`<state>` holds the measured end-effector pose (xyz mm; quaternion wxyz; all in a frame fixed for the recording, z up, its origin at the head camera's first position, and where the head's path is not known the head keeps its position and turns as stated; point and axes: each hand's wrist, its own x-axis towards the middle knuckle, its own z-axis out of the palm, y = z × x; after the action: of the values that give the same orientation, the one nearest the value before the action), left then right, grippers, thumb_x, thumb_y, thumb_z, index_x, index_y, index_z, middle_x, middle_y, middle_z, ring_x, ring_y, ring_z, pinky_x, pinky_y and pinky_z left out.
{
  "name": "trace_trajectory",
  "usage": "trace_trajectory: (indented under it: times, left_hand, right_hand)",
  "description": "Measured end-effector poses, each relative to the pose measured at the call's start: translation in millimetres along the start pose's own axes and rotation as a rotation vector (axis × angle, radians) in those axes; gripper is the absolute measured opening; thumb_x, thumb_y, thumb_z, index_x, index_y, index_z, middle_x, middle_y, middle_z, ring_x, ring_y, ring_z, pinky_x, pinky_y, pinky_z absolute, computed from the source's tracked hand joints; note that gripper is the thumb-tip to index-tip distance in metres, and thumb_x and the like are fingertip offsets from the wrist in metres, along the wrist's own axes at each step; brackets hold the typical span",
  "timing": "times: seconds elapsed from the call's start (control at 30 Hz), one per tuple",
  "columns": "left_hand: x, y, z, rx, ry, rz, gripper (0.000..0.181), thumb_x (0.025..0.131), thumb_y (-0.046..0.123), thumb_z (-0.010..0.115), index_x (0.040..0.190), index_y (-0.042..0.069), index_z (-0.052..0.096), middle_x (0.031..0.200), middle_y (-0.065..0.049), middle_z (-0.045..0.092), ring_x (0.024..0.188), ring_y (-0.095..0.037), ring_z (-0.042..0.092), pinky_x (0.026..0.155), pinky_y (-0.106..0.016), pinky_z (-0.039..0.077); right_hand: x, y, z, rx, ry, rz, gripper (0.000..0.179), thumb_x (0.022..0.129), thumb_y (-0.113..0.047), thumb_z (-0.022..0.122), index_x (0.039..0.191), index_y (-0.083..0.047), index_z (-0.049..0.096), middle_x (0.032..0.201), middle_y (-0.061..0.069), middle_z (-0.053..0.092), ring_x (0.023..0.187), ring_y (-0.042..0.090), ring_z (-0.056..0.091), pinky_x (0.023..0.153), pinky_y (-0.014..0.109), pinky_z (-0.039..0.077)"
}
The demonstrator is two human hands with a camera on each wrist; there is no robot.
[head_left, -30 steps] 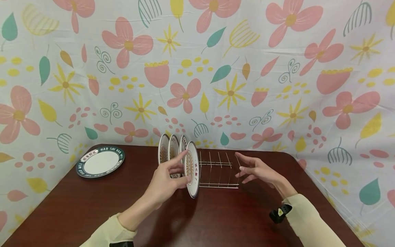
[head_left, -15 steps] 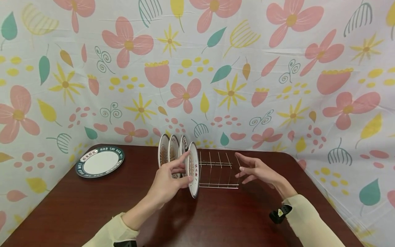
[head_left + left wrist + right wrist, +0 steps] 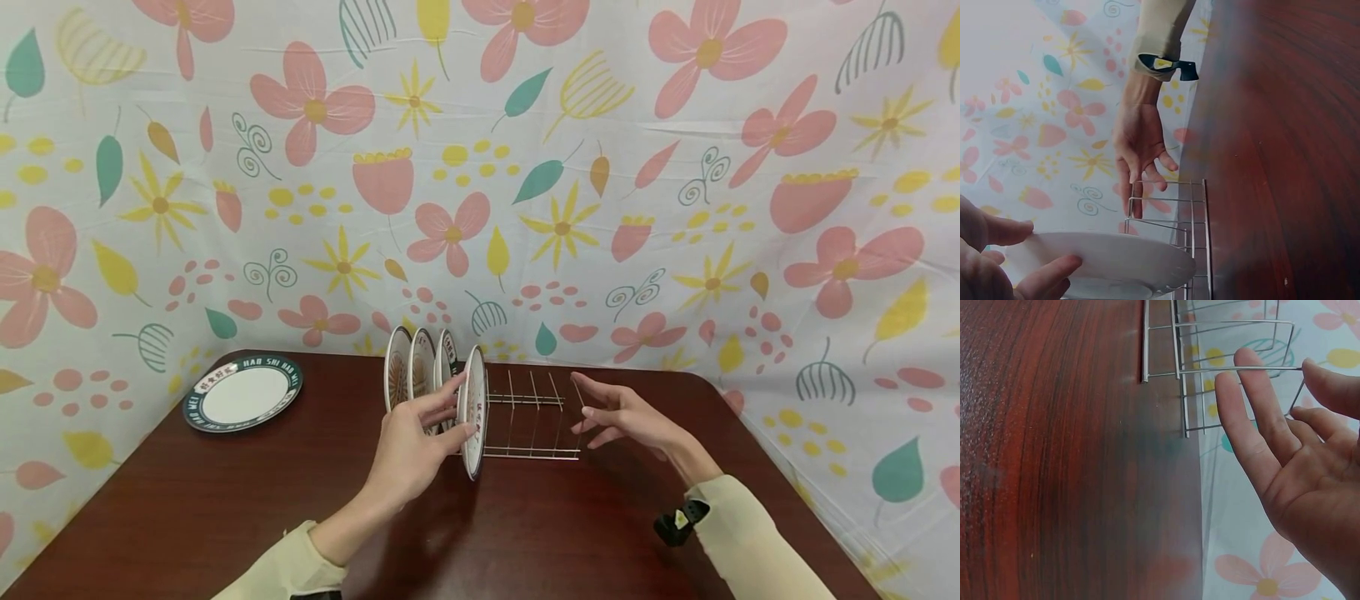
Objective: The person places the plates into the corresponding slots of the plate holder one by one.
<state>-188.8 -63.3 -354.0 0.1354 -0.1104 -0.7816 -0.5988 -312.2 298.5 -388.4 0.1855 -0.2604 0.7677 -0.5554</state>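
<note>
- Left hand (image 3: 411,442): grasping, held plate (image 3: 476,417) pinched near its rim between thumb and fingers.
- Held plate: in left fingers, close to upright, over or in the rack (image 3: 1200,369); can't tell if its bottom edge is seated.
- Right hand (image 3: 626,412): thumb and forefinger pinch the rack's end wire, other fingers loosely spread; probably steadying it.
- Rack: wire dividers run on from left fingertips to right fingertips.
- Looks done: three plates (image 3: 420,367) stand upright in a row just beyond and left of left fingers, apparently in the rack; lower parts partly hidden by the hand.
- In hand, I'd judge: racking the fourth; left fingers haven't let go.
- Looks left: finish this one, then the flat plate (image 3: 243,396) on the table (image 3: 570,525), well left of left fingers, untouched.
- Estimate: past halfway.
</note>
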Motion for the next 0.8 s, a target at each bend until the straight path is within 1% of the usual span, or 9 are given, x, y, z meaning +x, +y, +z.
trace_trajectory:
  times: [0.03, 0.13, 0.2, 0.27, 0.33, 0.43, 0.53, 0.7, 0.8]
  left_hand:
    - [-0.4, -0.4, 0.3, -0.008, 0.002, 0.004, 0.061, 0.087, 0.009, 0.086, 0.142, 0.03, 0.069, 0.138, -0.011, 0.067, 0.116, -0.021, 0.071, 0.089, -0.038, 0.061]
    - [-1.5, -1.5, 1.8, -0.029, 0.011, 0.02, 0.061, 0.087, 0.006, 0.085, 0.141, 0.03, 0.07, 0.145, -0.006, 0.063, 0.119, -0.024, 0.069, 0.088, -0.035, 0.061]
    - [-1.7, -3.1, 3.5, -0.031, 0.02, 0.033, 0.062, 0.087, 0.004, 0.084, 0.141, 0.03, 0.07, 0.146, -0.001, 0.062, 0.12, -0.025, 0.069, 0.091, -0.036, 0.059]
    - [-2.3, -4.9, 5.7, -0.03, 0.028, 0.041, 0.063, 0.088, 0.001, 0.083, 0.142, 0.03, 0.069, 0.147, 0.0, 0.061, 0.12, -0.026, 0.068, 0.095, -0.039, 0.058]
    - [-2.9, -6.7, 8.2, -0.028, 0.039, 0.044, 0.065, 0.088, 0.0, 0.083, 0.143, 0.03, 0.068, 0.148, -0.002, 0.06, 0.121, -0.026, 0.067, 0.098, -0.042, 0.056]
    - [-2.6, -8.2, 11.7, -0.033, 0.056, 0.051, 0.066, 0.087, -0.001, 0.083, 0.144, 0.029, 0.067, 0.147, -0.008, 0.061, 0.12, -0.027, 0.067, 0.097, -0.044, 0.056]
    - [-0.7, -8.8, 14.8, -0.057, 0.06, 0.052, 0.066, 0.087, -0.002, 0.083, 0.144, 0.027, 0.068, 0.146, -0.011, 0.061, 0.119, -0.029, 0.068, 0.09, -0.04, 0.059]
    - [1.3, -10.7, 19.0, -0.127, 0.037, 0.008, 0.068, 0.088, -0.008, 0.08, 0.145, 0.027, 0.066, 0.147, -0.014, 0.059, 0.117, -0.034, 0.068, 0.068, -0.031, 0.064]
    - [2.2, -12.6, 21.2, -0.146, 0.043, 0.012, 0.07, 0.088, -0.01, 0.078, 0.146, 0.027, 0.065, 0.148, -0.015, 0.058, 0.116, -0.039, 0.068, 0.059, -0.031, 0.063]
  right_hand:
    - [0.1, 0, 0, 0.001, 0.002, 0.002, 0.073, 0.11, -0.013, 0.056, 0.168, -0.003, 0.012, 0.174, 0.019, 0.006, 0.117, 0.048, 0.065, 0.084, 0.053, 0.062]
    - [0.3, 0, 0, 0.0, 0.005, 0.002, 0.074, 0.11, -0.014, 0.057, 0.168, -0.004, 0.012, 0.174, 0.019, 0.007, 0.116, 0.044, 0.067, 0.084, 0.053, 0.062]
    - [0.4, 1, 0, -0.005, 0.007, 0.0, 0.074, 0.11, -0.014, 0.057, 0.168, -0.003, 0.012, 0.174, 0.019, 0.007, 0.116, 0.042, 0.068, 0.083, 0.053, 0.063]
    - [0.3, 0, -1, -0.01, 0.005, -0.005, 0.074, 0.11, -0.013, 0.056, 0.168, -0.001, 0.011, 0.174, 0.021, 0.006, 0.116, 0.044, 0.068, 0.083, 0.053, 0.063]
    - [0.4, 0, -1, -0.011, 0.004, -0.005, 0.074, 0.11, -0.012, 0.056, 0.168, -0.001, 0.011, 0.174, 0.021, 0.006, 0.116, 0.045, 0.067, 0.083, 0.053, 0.062]
    - [0.3, -1, -1, -0.012, 0.003, -0.005, 0.074, 0.11, -0.013, 0.056, 0.168, -0.001, 0.011, 0.174, 0.021, 0.007, 0.116, 0.045, 0.067, 0.084, 0.053, 0.062]
    - [-0.5, 0, -1, -0.012, 0.006, -0.006, 0.074, 0.11, -0.013, 0.056, 0.168, -0.001, 0.011, 0.174, 0.021, 0.007, 0.115, 0.043, 0.068, 0.084, 0.053, 0.062]
    - [-1.8, 1, -2, -0.011, 0.005, -0.002, 0.074, 0.11, -0.012, 0.056, 0.168, -0.002, 0.011, 0.174, 0.021, 0.007, 0.115, 0.041, 0.069, 0.084, 0.054, 0.062]
    - [-1.6, 0, -1, -0.012, -0.004, -0.006, 0.073, 0.111, -0.012, 0.055, 0.168, -0.001, 0.011, 0.174, 0.021, 0.006, 0.115, 0.042, 0.068, 0.084, 0.054, 0.062]
